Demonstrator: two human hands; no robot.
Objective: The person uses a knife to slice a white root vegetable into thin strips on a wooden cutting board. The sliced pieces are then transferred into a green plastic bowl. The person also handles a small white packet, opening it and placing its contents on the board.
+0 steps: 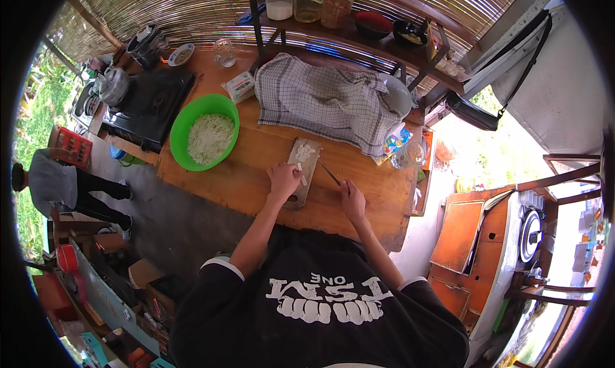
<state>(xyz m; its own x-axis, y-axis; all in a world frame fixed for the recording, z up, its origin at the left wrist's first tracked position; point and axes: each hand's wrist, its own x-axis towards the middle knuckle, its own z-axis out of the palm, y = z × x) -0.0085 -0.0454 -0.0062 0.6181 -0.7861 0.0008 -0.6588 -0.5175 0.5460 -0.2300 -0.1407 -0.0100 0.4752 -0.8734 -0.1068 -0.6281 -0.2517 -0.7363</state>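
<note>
A small cutting board lies on the wooden table in front of me, with a pile of white cut pieces at its far end. My left hand rests on the board, its fingers on a few white strips; what the strips are made of I cannot tell. In my right hand is a knife, held just right of the board, blade pointing away and to the left. Left of the board stands a green plastic basin holding a whitish, crumbly mass.
A checked cloth covers things behind the board. Glass mugs stand at the right edge. Back left are a black gas stove with a kettle and a paper packet. A shelf holds jars and bowls. Another person stands far left.
</note>
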